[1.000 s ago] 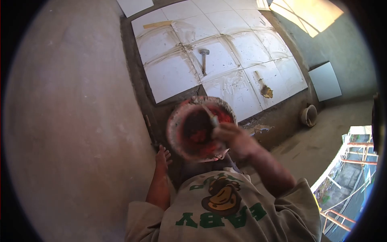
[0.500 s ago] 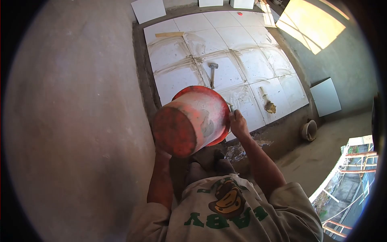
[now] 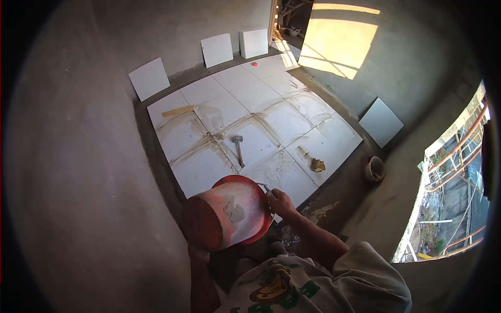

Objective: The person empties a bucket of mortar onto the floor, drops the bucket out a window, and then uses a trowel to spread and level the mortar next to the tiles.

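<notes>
A red bucket, smeared with pale mortar, is tipped on its side in the air, its mouth facing right and away from me. My left hand supports it from beneath near the base; its fingers are hidden behind the bucket. At the rim, my right hand is closed round the handle of a slim tool that looks like a trowel, its blade out of sight at the bucket's mouth. Beyond the bucket, a mallet lies on the white floor tiles, which carry streaks of grey mortar along their joints.
A wooden strip, a red object and a tool with a yellowish lump lie on the tiles. Loose tiles lean on the walls. A bowl-like container stands right, near a window opening.
My view has tilted up and swung right, showing more of the walls and window. The bucket remains tipped in my hands, its mouth still turned right.
</notes>
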Available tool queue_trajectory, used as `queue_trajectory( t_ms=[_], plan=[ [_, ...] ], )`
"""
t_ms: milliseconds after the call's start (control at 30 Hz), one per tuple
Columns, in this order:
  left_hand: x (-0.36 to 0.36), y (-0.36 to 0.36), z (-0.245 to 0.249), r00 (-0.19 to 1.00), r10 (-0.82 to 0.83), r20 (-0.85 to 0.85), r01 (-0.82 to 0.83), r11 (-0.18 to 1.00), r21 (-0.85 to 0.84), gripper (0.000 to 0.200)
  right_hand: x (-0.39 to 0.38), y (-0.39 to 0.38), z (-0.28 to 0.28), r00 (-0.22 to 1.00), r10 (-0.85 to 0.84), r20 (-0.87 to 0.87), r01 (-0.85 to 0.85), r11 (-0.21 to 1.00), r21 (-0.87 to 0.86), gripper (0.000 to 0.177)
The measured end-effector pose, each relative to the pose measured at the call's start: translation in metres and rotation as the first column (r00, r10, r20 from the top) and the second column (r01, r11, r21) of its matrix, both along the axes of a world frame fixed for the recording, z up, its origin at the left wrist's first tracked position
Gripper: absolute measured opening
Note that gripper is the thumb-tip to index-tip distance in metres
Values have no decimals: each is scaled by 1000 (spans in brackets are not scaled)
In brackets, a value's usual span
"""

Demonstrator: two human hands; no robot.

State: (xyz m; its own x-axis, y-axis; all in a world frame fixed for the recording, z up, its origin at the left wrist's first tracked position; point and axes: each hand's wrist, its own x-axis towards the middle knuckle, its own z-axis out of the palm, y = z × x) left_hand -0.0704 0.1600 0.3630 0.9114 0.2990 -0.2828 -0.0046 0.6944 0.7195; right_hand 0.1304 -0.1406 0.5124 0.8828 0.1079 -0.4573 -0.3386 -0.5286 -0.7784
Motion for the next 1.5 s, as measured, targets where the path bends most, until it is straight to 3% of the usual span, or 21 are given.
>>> queue_trajectory(
  t_ms=[67,133,200,267,333,400,433,467,600,667,733,800,833,900,933,967,1100,1167,1300,1367,1500],
  plan=[
    [-3,-7,-10,1000,-12,-13,12,1000,18,70,2,-17,10,994,-68,84,65,997,32,35],
    [-11,-18,6,888,-61,-455,4,992,-125,62,3,-33,32,977,-209,39,204,973,109,34],
    [-24,-15,-34,730,55,-681,-38,998,40,67,3,-50,40,967,-250,52,241,961,139,35],
    [-38,-9,-47,563,135,-815,43,980,192,65,-9,-61,28,993,-120,-21,121,983,141,33],
    [-58,0,-54,552,138,-822,110,966,236,61,-37,-47,14,997,-74,7,73,992,100,32],
    [-79,12,-65,525,150,-838,177,944,280,58,-42,-56,-41,999,-14,43,22,983,-183,33],
    [-91,21,-72,490,147,-859,198,941,274,56,-48,-63,-20,988,-156,-7,155,986,-54,37],
    [-104,30,-78,453,142,-880,227,936,268,54,-44,-80,-23,987,-129,98,149,961,-233,39],
    [-136,55,-89,350,62,-935,337,922,188,59,-33,-163,-4,909,-379,173,416,849,-325,33],
    [-139,55,-81,353,69,-933,358,911,203,50,-32,-198,5,851,-498,164,524,793,-310,35],
    [-138,48,-68,369,93,-925,335,915,226,42,-30,-234,-4,834,-462,302,552,683,-478,36],
    [-121,41,-50,379,118,-918,326,911,252,38,-34,-266,-24,755,-502,421,655,581,-483,37],
    [-105,33,-39,342,142,-929,338,904,263,36,-35,-285,-27,788,-565,243,594,594,-543,35],
    [-86,31,-35,301,171,-938,366,888,279,34,-47,-302,-36,717,-664,213,667,563,-489,34],
    [-76,37,-43,298,139,-944,419,870,261,49,-51,-310,-40,649,-737,188,727,529,-438,33],
    [-65,37,-38,291,110,-950,470,849,242,66,-55,-308,-29,633,-767,104,728,545,-416,32],
    [-24,17,-9,359,126,-925,532,786,314,67,-67,-326,-70,598,-800,-50,756,583,-297,28],
    [-5,-2,4,439,137,-888,501,783,368,46,-69,-330,-84,569,-813,-125,779,582,-235,27],
    [24,-43,3,449,177,-876,520,746,417,46,-77,-348,-133,539,-796,-275,811,579,-86,28],
    [40,-68,-1,560,48,-827,661,575,481,47,-78,-357,-153,579,-761,-292,782,620,-63,28],
    [86,-148,16,585,119,-802,600,602,527,38,-61,-385,-189,729,-637,-250,594,771,-230,30]
  ],
)
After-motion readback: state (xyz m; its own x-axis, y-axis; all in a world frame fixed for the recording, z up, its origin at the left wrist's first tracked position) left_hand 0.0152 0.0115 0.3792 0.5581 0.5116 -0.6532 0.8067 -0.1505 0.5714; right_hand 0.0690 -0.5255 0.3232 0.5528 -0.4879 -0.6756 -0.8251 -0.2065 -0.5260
